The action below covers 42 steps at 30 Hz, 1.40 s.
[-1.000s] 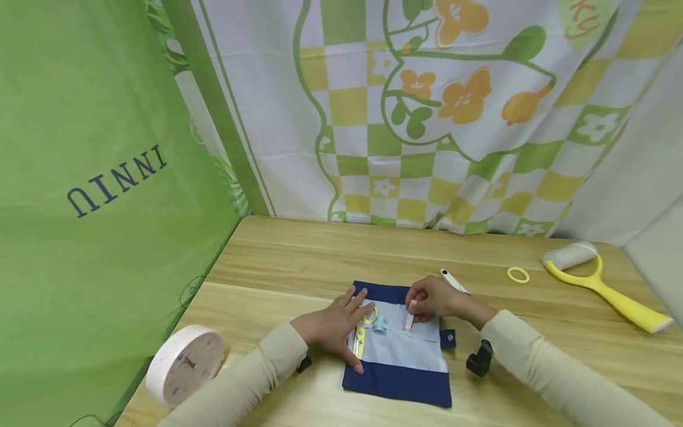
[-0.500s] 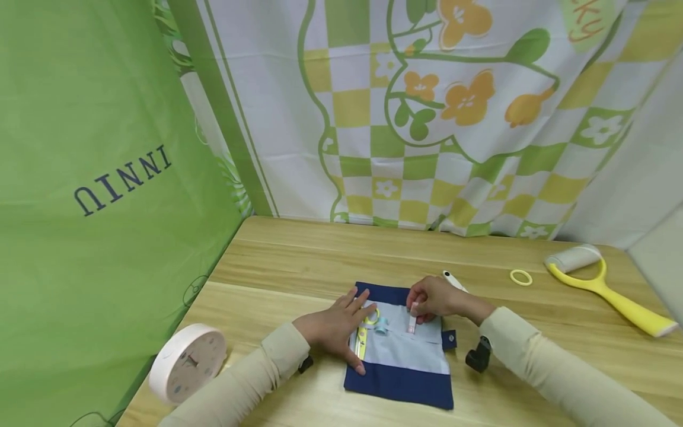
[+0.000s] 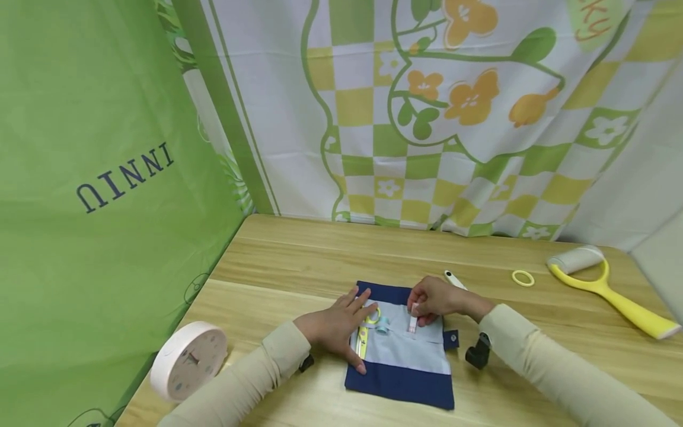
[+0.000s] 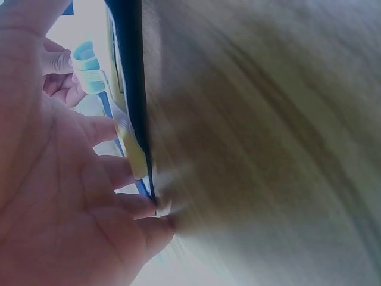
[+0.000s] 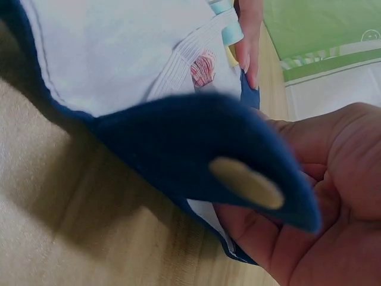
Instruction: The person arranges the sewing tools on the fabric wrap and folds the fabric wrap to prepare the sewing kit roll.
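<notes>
Wooden table [image 3: 288, 249] across lower frame. Navy-and-pale cloth case [image 3: 408, 357] spread at lower centre. Left hand [image 3: 335, 329] wide, fingers spread on case's left part. Right hand [image 3: 433, 296] in narrow pinch, lower centre. Yellow scissors [image 3: 363, 342] beside left hand. Pink-white strip [image 3: 413, 324] held in right pinch. Light-blue roll [image 3: 382, 325] between.

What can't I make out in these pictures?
Head view: white stick, near end behind the right wrist; markings on pink-white strip, too small.
Left wrist view: left hand, thumb tip cut off by top edge.
Right wrist view: right hand, fingertips hidden by blue tab.
</notes>
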### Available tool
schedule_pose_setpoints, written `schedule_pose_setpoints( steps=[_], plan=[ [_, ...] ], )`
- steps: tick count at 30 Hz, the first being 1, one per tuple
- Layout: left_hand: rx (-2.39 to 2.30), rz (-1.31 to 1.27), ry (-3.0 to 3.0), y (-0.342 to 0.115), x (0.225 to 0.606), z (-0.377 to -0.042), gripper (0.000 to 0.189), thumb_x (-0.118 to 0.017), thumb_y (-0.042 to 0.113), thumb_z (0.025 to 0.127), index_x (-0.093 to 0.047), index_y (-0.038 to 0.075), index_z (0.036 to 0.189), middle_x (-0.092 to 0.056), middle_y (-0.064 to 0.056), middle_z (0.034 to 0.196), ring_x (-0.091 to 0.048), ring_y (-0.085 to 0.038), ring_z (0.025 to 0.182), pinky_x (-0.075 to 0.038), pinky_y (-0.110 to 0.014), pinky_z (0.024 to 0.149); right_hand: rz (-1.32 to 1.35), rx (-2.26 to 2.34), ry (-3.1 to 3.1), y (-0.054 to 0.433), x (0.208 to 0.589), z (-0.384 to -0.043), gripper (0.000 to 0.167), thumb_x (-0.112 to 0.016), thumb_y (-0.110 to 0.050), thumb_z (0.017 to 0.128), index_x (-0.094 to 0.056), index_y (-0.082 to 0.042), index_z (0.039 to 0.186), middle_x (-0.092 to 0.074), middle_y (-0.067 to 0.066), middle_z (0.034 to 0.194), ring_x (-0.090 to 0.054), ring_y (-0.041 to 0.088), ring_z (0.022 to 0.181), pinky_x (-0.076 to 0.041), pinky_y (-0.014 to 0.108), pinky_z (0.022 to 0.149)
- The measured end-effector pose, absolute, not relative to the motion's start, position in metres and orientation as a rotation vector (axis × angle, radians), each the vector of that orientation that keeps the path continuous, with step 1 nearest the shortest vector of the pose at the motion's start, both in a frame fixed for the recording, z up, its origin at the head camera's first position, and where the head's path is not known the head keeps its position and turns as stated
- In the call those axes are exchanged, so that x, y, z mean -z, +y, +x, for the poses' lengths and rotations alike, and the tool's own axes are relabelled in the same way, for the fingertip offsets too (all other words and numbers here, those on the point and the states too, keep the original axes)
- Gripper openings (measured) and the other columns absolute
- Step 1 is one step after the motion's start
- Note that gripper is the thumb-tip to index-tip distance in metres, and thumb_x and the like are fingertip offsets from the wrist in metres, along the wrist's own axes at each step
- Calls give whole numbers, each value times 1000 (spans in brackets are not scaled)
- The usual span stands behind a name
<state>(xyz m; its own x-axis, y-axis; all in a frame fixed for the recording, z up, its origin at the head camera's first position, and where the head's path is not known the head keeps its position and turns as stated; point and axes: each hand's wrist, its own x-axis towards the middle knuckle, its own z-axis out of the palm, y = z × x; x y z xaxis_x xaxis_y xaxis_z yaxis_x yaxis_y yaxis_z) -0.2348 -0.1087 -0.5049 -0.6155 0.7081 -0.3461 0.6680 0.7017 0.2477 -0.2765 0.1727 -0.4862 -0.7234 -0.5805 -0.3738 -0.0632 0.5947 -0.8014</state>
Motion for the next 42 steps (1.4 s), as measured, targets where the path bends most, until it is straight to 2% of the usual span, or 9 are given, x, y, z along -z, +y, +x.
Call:
schedule_pose_setpoints(
  steps=[7, 15, 25, 33, 37, 42],
  plan=[
    [-137, 1063, 2497, -108, 504, -235, 131, -75, 76, 68, -5, 18, 163, 9, -11, 170, 9, -36, 158, -12, -50, 128, -525, 1103, 2137, 169, 487, -277, 6, -70, -1, 91, -69, 4, 94, -74, 13, 76, -73, 17, 67, -62, 36, 63],
    [-132, 1065, 2494, -107, 499, -234, 131, -75, 75, 68, -6, 18, 163, 9, -12, 170, 9, -36, 158, -12, -49, 128, -574, 1049, 2165, 173, 485, -277, 4, -70, -1, 90, -69, 3, 92, -72, 10, 73, -68, 12, 59, -58, 27, 57],
    [-129, 1053, 2495, -107, 498, -233, 131, -77, 73, 68, -7, 17, 163, 7, -14, 170, 8, -37, 157, -12, -51, 128, -550, 1170, 2145, 171, 498, -277, 4, -69, -1, 90, -69, 3, 88, -73, 11, 73, -72, 17, 63, -60, 32, 58],
    [-135, 1066, 2490, -108, 499, -233, 129, -76, 73, 69, -8, 17, 163, 8, -13, 170, 7, -36, 158, -11, -49, 128, -547, 1137, 2111, 171, 495, -273, 7, -73, -6, 88, -70, 1, 89, -74, 14, 70, -68, 13, 57, -51, 22, 50],
    [-128, 1077, 2494, -108, 502, -233, 129, -76, 73, 69, -7, 17, 163, 7, -13, 170, 7, -37, 158, -11, -49, 128, -532, 1119, 2121, 168, 497, -269, 8, -74, -7, 88, -69, -1, 90, -73, 11, 68, -66, 11, 55, -49, 22, 48],
    [-115, 1089, 2501, -108, 503, -233, 129, -75, 74, 69, -7, 17, 163, 7, -14, 170, 7, -37, 157, -12, -49, 128, -689, 965, 2323, 167, 490, -271, 9, -78, -10, 84, -70, -7, 82, -67, -2, 67, -58, 7, 57, -46, 22, 50]
  ],
)
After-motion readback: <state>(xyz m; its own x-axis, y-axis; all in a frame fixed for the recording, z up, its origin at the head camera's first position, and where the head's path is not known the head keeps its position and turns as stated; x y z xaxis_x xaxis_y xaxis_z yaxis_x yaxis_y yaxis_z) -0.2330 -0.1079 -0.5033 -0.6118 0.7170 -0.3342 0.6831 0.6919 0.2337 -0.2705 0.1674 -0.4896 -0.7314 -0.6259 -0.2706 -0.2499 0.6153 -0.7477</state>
